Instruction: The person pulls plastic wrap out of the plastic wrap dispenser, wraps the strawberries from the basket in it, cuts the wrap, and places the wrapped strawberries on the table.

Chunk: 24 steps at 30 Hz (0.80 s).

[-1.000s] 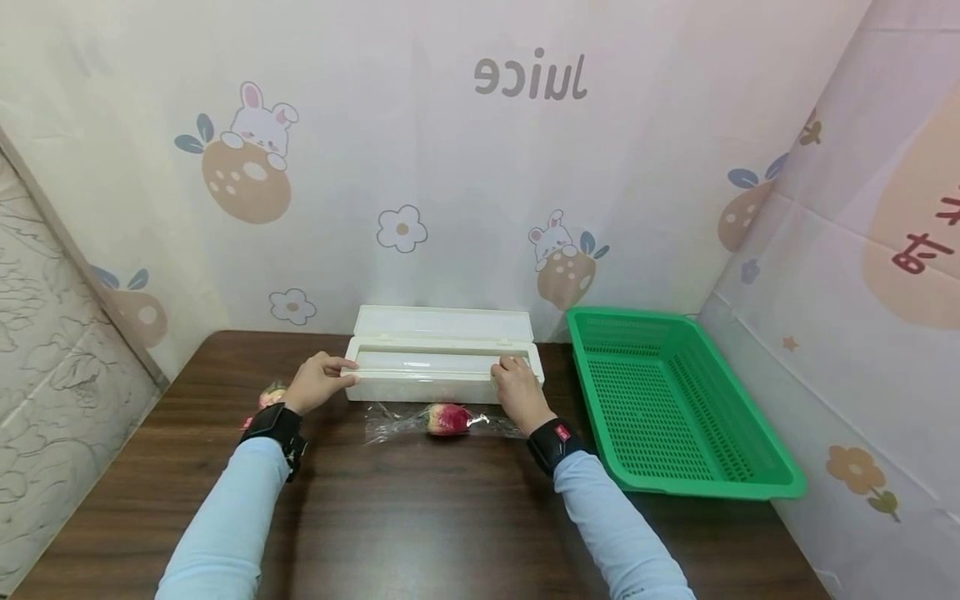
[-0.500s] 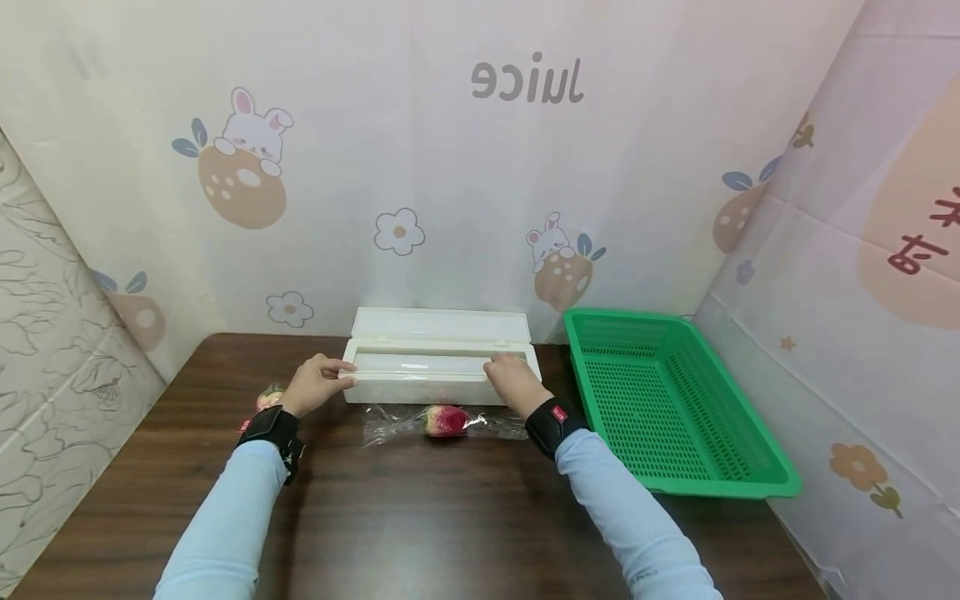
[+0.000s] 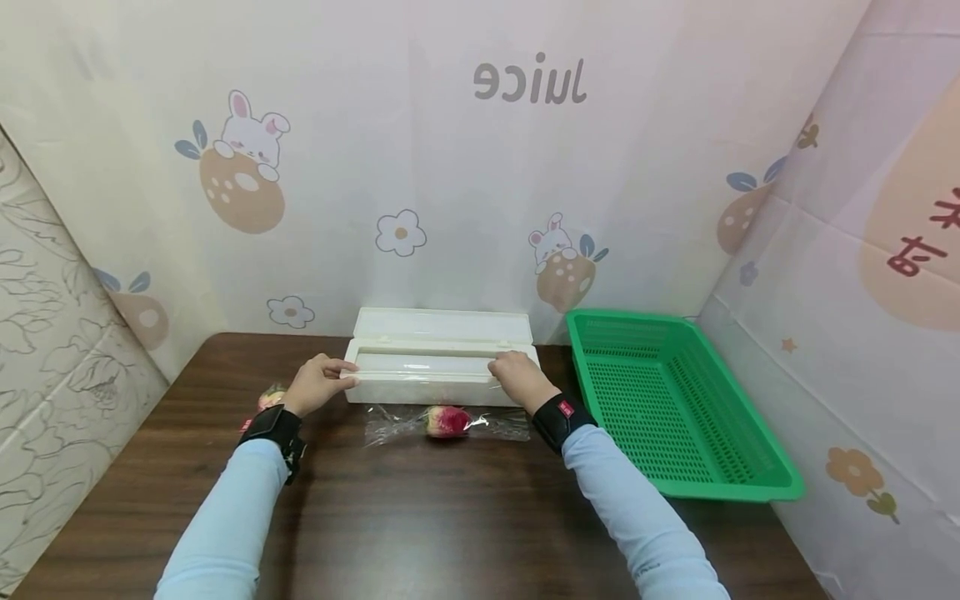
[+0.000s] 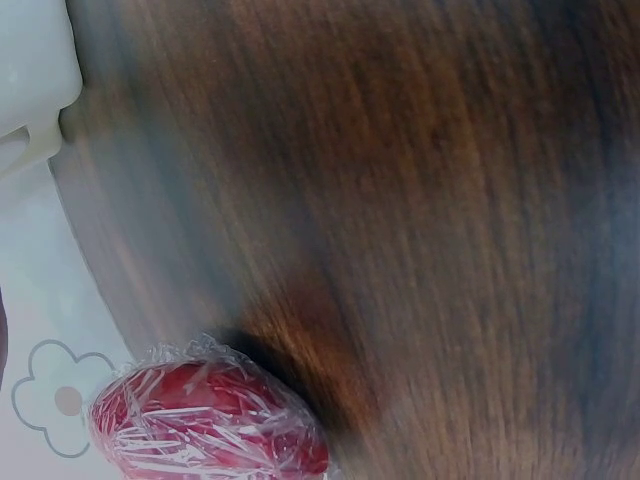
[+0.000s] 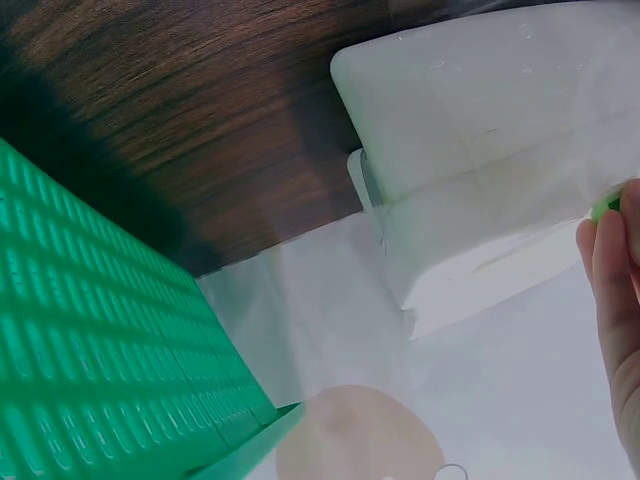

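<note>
A white cling film box (image 3: 427, 392) with its lid raised lies at the back of the table, a roll of film (image 3: 420, 364) inside. At its left end my left hand (image 3: 317, 385) holds the edge between thumb and fingers. Near the front rim's right end, my right hand (image 3: 519, 379) pinches a small green piece (image 5: 606, 207), mostly hidden by the fingers in the right wrist view. In front of the box, a red and yellow fruit (image 3: 447, 421) lies on clear film (image 3: 390, 423). A second fruit (image 3: 272, 396), beside my left wrist, appears film-wrapped and red (image 4: 210, 425) in the left wrist view.
A green plastic basket (image 3: 783, 483) stands on the right of the dark wooden table (image 3: 420, 517), close to my right forearm. A printed cloth (image 3: 465, 167) hangs right behind the box, and another wall panel (image 3: 847, 375) borders the right side.
My right hand has slid slightly left along the box's front rim, and its wrist has turned, with the forearm swinging a little outward. My left hand and the fruits stay in place.
</note>
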Each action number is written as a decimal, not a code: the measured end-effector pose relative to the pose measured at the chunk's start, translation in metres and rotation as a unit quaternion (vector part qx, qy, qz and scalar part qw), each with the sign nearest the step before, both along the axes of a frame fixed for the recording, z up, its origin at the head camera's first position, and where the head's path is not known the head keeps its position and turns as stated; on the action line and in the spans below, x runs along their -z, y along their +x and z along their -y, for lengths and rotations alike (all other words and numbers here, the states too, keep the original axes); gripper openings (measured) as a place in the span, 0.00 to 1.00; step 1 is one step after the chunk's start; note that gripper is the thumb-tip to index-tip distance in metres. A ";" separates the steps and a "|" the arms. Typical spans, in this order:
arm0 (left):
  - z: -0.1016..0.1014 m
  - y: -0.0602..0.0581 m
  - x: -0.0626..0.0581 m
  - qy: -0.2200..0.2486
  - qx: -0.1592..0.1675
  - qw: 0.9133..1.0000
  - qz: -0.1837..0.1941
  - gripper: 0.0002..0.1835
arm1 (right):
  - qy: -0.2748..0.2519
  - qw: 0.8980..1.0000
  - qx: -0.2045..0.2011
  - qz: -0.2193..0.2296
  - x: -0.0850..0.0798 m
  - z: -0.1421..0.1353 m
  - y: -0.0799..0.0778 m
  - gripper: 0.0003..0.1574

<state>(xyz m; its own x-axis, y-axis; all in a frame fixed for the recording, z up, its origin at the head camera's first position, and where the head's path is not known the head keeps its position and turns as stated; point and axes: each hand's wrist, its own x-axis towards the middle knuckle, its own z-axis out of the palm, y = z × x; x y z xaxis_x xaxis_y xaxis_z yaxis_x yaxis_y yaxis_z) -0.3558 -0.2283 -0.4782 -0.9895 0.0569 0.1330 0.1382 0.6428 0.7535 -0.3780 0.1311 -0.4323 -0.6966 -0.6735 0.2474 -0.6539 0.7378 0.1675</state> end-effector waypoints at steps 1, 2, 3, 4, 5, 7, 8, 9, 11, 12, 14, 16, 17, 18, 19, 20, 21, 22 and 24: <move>0.000 0.000 0.000 -0.001 -0.002 1.000 0.000 0.15 | 0.000 1.000 0.000 -0.001 0.000 -0.001 0.000 0.10; 0.000 -0.001 0.000 -0.002 -0.003 1.000 -0.001 0.15 | 0.000 1.000 0.001 -0.002 0.001 -0.002 -0.001 0.09; 0.000 -0.001 0.001 -0.003 -0.003 1.000 -0.002 0.15 | 0.000 1.000 0.003 -0.003 0.001 -0.002 -0.001 0.09; 0.000 -0.001 0.001 -0.003 -0.004 1.000 -0.001 0.15 | -0.001 1.000 0.005 -0.003 0.001 -0.003 -0.001 0.08; 0.000 -0.002 0.001 -0.003 -0.003 1.000 -0.002 0.15 | -0.002 1.000 0.006 -0.004 0.002 -0.004 -0.002 0.08; 0.001 -0.002 0.002 -0.005 -0.002 1.000 -0.003 0.15 | -0.005 1.000 0.008 -0.004 0.003 -0.006 -0.002 0.08; 0.001 -0.002 0.002 -0.006 -0.002 1.000 -0.002 0.15 | -0.006 1.000 0.008 -0.004 0.004 -0.007 -0.002 0.08; 0.001 -0.001 0.003 -0.006 -0.003 1.000 -0.002 0.15 | -0.007 1.000 0.009 -0.003 0.004 -0.008 -0.002 0.08; 0.001 0.000 0.003 -0.006 -0.004 1.000 -0.002 0.15 | -0.011 1.000 0.013 -0.001 0.005 -0.011 -0.001 0.09; 0.002 0.000 0.003 -0.005 -0.003 1.000 -0.002 0.15 | -0.014 1.000 0.016 0.001 0.005 -0.012 -0.001 0.09; 0.002 0.001 0.004 -0.005 -0.003 1.000 -0.003 0.15 | -0.018 1.000 0.022 0.004 0.005 -0.014 -0.001 0.09; 0.002 0.001 0.004 -0.004 -0.005 1.000 -0.003 0.15 | -0.022 0.999 0.026 0.006 0.006 -0.016 0.000 0.10; 0.002 0.001 0.004 -0.003 -0.006 1.000 -0.003 0.15 | -0.023 0.999 0.027 0.006 0.006 -0.017 0.000 0.10; 0.002 0.001 0.005 -0.004 -0.005 1.000 -0.004 0.15 | -0.024 0.999 0.025 0.004 0.006 -0.018 0.000 0.10; 0.002 0.002 0.005 -0.004 -0.005 1.000 -0.004 0.15 | -0.023 0.999 0.025 0.002 0.006 -0.019 0.000 0.10; 0.001 0.002 0.005 0.000 -0.007 1.000 -0.002 0.15 | -0.022 0.999 0.025 0.000 0.006 -0.020 0.000 0.10; 0.001 0.002 0.006 0.001 -0.007 1.000 -0.002 0.15 | -0.022 0.999 0.025 -0.003 0.006 -0.021 0.000 0.10; 0.001 0.003 0.006 0.002 -0.006 1.000 -0.002 0.16 | -0.021 0.999 0.024 -0.005 0.007 -0.022 0.000 0.11; 0.000 0.004 0.006 0.003 -0.005 1.000 -0.002 0.16 | -0.019 1.000 0.022 -0.010 0.007 -0.024 0.000 0.11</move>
